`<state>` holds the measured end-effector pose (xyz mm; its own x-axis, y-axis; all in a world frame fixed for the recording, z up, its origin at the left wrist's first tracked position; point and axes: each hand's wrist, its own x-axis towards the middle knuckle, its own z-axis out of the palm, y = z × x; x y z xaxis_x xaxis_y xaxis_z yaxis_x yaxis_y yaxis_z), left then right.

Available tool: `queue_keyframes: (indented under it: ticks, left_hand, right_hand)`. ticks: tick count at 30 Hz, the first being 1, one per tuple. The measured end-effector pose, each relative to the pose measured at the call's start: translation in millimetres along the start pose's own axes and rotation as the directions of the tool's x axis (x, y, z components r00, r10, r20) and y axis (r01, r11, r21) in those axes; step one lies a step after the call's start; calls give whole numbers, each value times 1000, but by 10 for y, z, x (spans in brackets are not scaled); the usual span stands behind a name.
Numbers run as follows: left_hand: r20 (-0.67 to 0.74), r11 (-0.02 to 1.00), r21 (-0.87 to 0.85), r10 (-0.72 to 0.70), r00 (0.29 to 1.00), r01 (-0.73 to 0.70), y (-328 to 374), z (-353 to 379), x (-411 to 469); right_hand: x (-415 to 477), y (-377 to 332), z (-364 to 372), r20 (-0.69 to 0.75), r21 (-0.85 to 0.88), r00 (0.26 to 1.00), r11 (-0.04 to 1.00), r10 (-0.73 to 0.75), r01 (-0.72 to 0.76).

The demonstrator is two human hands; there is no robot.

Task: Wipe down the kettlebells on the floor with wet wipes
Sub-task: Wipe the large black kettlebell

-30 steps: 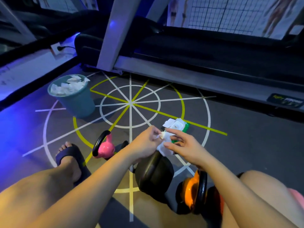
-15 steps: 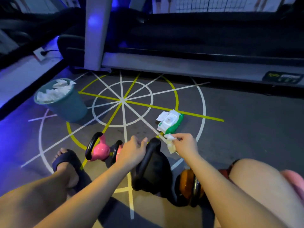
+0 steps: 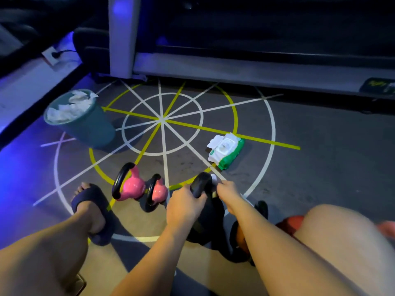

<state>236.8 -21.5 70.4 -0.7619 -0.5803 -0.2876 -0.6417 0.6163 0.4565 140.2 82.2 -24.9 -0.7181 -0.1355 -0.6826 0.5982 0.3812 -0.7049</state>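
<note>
My left hand (image 3: 186, 207) grips the handle of the black kettlebell (image 3: 199, 184) on the floor (image 3: 310, 171) beside the pink kettlebells (image 3: 130, 186), and my right hand (image 3: 229, 194) pinches a wet wipe (image 3: 214, 178) against that handle.

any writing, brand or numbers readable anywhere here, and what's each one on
No text here can be read.
Dark label on the treadmill side rail: yellow-green lettering, too blurred to read.
Wet wipes pack: small green mark on its white front, too small to read.
Pink kettlebells and black kettlebell: no markings visible.
Floor lines: white and yellow stripes only, no words or numbers.
</note>
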Motion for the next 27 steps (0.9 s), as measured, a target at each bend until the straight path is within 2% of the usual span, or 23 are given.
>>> queue_keyframes:
  ticks: [3,5,7,10,12,18,22,25,27]
  left_hand:
    - [1,999,-31,12,1000,-12,-13,0,-17]
    - [-16,999,-48,25,1000,-26,-26,2,-19]
    - [-31,997,-57,43,999,-45,-41,14,-13]
    - [-24,995,-88,50,998,-52,-55,34,3]
    - [-19,995,-83,54,998,-56,-77,59,24]
    - [-40,998,-26,60,997,-61,-102,98,62]
    - [-23,999,-20,47,999,-47,-103,86,64]
    - [37,998,-40,40,999,-38,-118,73,87]
    - [85,996,-80,43,995,-36,-133,51,111]
  right_hand:
    - [407,228,133,35,96,999,995,35,-39]
    - [125,-17,90,62,187,998,981,34,-45]
    - [-33,-197,37,75,235,996,972,-41,22]
    - [7,-305,-41,93,168,977,970,-194,177]
    - [76,-271,-53,101,89,967,970,-234,225]
    - [188,-83,41,103,53,992,997,-69,63]
    - [89,-205,48,149,115,989,993,2,-19]
    - [101,-343,3,157,166,982,983,-103,76]
    - [62,-416,-3,167,113,968,979,-189,172]
